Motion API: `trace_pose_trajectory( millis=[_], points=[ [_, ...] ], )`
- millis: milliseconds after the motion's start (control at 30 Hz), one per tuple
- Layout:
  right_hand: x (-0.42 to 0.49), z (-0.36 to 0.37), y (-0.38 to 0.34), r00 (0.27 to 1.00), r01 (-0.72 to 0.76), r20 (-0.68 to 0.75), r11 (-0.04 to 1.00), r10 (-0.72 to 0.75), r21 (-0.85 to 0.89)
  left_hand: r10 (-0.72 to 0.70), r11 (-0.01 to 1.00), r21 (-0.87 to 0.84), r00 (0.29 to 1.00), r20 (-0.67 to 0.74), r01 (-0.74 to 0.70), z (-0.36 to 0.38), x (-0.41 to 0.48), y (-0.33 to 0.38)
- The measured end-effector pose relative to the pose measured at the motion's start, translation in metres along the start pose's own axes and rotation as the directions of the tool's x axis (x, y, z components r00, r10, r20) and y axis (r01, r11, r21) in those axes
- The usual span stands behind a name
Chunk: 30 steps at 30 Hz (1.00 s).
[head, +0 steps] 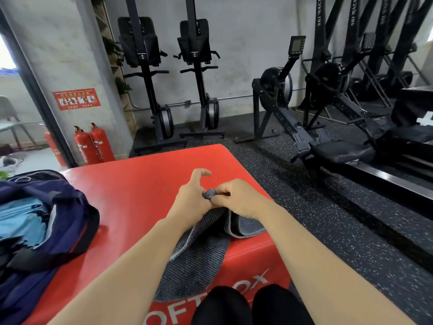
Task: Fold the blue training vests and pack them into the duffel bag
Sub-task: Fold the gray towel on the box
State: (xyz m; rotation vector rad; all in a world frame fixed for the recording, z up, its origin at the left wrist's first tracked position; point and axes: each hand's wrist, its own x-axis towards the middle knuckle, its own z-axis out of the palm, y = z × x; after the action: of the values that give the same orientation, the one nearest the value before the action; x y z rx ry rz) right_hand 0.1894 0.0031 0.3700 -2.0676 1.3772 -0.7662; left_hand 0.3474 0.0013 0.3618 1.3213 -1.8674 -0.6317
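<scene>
Knees (253, 306) sit below a grey cloth (199, 254) draped over the near edge of the red box (140, 179). Fingers of the left hand (192, 198) and right hand (236, 198) pinch its bunched corner. Left of the fingers, the open duffel bag (77, 207) holds blue vests (21, 221); bare box top lies beyond them.

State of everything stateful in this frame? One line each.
duffel bag, open, lying on the red box.
blue vests, inside the bag.
grey towel, draped over the box edge, corner lifted.
right grip, pinching the towel corner.
left grip, at that corner; hold unclear.
</scene>
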Motion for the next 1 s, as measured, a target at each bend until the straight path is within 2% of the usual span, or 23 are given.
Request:
trace_pose_trajectory(
  millis=[67, 133, 233, 300, 500, 600, 767, 900, 1000],
  points=[
    [-0.002, 0.0, 0.0, 1.0, 0.005, -0.005, 0.998, -0.006, -0.061, -0.015, 1.0, -0.014, 1.0, 0.004, 0.015, 0.001, -0.002, 0.004],
    [-0.005, -0.001, 0.0, 0.997, 0.003, -0.075, 0.998, -0.008, -0.061, -0.022, 1.0, -0.017, 1.0, -0.011, 0.022, 0.002, -0.006, 0.008],
    [-0.01, -0.004, 0.005, 0.974, -0.011, -0.225, 1.0, 0.014, 0.013, 0.027, 0.999, 0.031, 0.996, -0.081, -0.024, 0.006, -0.017, 0.006],
    [-0.013, -0.006, 0.007, 0.965, -0.006, -0.261, 0.998, 0.024, 0.069, 0.037, 0.998, 0.057, 0.99, -0.14, -0.029, 0.009, -0.024, 0.004],
    [-0.022, -0.004, 0.005, 0.962, 0.003, -0.272, 0.991, 0.034, 0.133, -0.06, 0.997, 0.038, 0.973, -0.223, 0.071, 0.015, -0.023, 0.009],
    [-0.027, -0.006, 0.007, 0.965, -0.007, -0.258, 0.987, 0.049, 0.161, -0.021, 0.995, 0.089, 0.976, -0.218, 0.041, 0.018, -0.023, 0.014],
    [-0.033, -0.008, 0.004, 0.976, 0.014, -0.214, 0.971, 0.039, 0.24, -0.003, 1.0, 0.008, 0.969, -0.245, 0.005, 0.019, -0.016, 0.023],
    [-0.029, -0.011, 0.001, 0.958, 0.062, -0.284, 0.991, -0.026, 0.118, 0.02, 1.0, 0.012, 0.975, -0.222, -0.017, 0.02, -0.014, 0.026],
    [-0.021, -0.012, 0.002, 0.932, 0.041, -0.362, 0.998, -0.022, 0.045, 0.038, 0.999, 0.008, 0.984, -0.176, -0.037, 0.019, -0.016, 0.025]
  ],
)
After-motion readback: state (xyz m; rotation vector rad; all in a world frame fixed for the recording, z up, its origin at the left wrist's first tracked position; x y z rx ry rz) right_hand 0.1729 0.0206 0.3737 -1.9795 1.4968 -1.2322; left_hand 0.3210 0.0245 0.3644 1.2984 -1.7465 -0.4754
